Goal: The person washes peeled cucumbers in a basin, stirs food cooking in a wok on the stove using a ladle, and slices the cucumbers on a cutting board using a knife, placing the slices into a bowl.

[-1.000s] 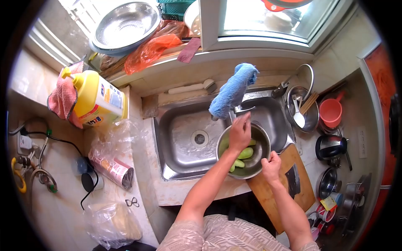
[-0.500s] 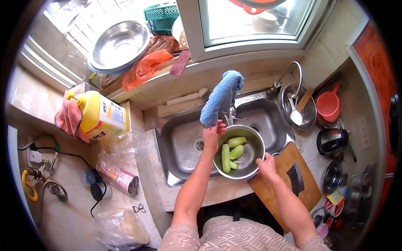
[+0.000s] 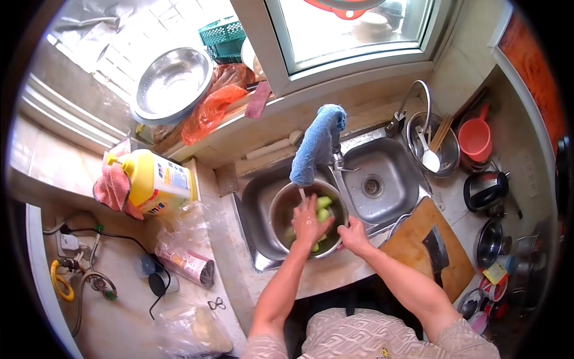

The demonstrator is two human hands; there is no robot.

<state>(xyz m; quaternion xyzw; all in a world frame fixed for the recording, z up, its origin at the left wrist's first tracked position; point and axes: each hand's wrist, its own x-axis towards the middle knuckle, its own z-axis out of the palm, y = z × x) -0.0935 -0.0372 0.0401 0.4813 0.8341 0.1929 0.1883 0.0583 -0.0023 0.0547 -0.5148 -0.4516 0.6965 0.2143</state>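
A metal pot (image 3: 276, 210) with pale-green peeled gourd pieces (image 3: 323, 203) sits in the left basin of the sink, below the spout. My left hand (image 3: 309, 222) is inside the pot, over the pieces, its fingers stretched out and apart. Water runs from the spout onto that hand. At the pot's right side, my right hand (image 3: 354, 234) is closed on the rim or handle; which part it grips is partly hidden. A blue towel (image 3: 314, 149) wraps the faucet (image 3: 337, 160) spout, just above the pot.
Right of the sink, a knife (image 3: 436, 246) lies on a wooden cutting board (image 3: 402, 248). A metal bowl (image 3: 449, 161) with utensils stands behind, beside a red dipper (image 3: 475, 140). A yellow pump bottle (image 3: 156, 179) and a colander (image 3: 173, 78) are on the left.
The pot has moved left, from the sink divider into the left basin under the spout. My left hand has gone from the towel-wrapped spout down into the pot, and water now flows.
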